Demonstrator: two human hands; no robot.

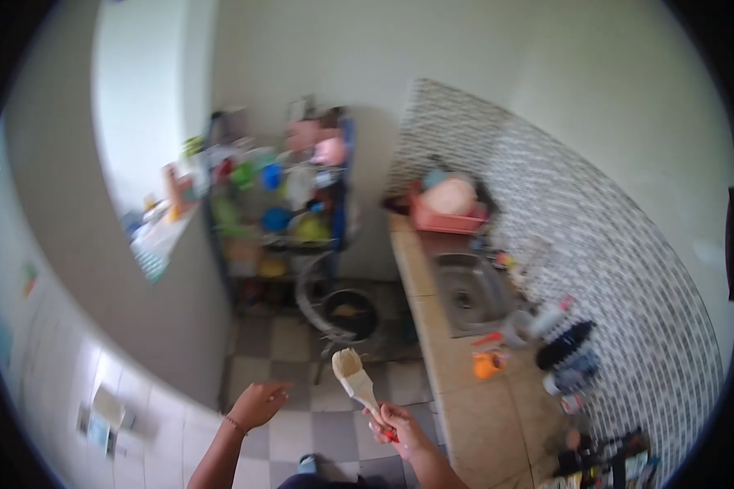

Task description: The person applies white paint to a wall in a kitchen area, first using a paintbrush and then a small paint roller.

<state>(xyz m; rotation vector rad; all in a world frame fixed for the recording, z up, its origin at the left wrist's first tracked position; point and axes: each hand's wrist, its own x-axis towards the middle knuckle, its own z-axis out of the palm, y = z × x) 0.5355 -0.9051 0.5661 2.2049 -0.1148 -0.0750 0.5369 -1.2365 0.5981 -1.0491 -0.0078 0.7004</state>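
Observation:
My right hand (401, 429) is wrapped around the handle of a paintbrush (357, 380). The brush points up and to the left, with pale bristles on top, a whitish middle and a red handle end showing below my fingers. Off to the left, my left hand (259, 405) hangs in the air over the tiled floor, a band around its wrist. Its index finger stretches out toward the right, the other fingers bend loosely, and I see nothing in it. The two hands are apart, and the left one does not touch the brush.
A counter (465, 379) with a steel sink (463, 297) runs along the right, holding a pink dish basket (444, 220), an orange item (488, 365) and several bottles. Ahead stand a crowded shelf rack (279, 243) and a dark round pan (351, 316), both blurred.

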